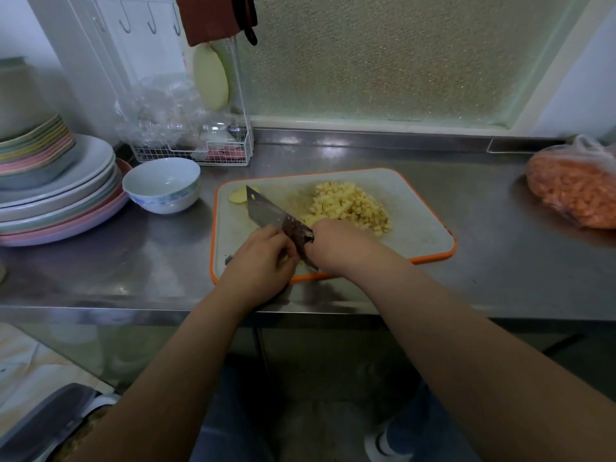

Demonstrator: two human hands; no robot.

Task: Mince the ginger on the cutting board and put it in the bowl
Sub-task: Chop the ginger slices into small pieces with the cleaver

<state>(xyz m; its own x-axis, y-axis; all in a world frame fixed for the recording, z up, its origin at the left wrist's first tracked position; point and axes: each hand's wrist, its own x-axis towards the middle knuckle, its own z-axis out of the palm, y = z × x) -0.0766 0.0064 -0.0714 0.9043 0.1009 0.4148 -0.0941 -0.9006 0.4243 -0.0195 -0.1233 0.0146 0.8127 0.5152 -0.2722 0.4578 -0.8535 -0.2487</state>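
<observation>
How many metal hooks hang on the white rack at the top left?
3 show: one hook on the left, one in the middle, one beside the red cloth, which may hide more.

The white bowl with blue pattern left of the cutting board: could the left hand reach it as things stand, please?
Probably yes: the white bowl with blue pattern sits on bare steel counter nearby, though the left hand is busy at the cleaver.

Steel counter [433, 288]: cutting board [423, 225] centre, bowl [161, 185], plate stack [60, 201], wire rack [200, 151] left; orange-filled bag [573, 191] right.

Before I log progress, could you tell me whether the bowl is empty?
Empty: the bowl shows only bare white interior.
</observation>
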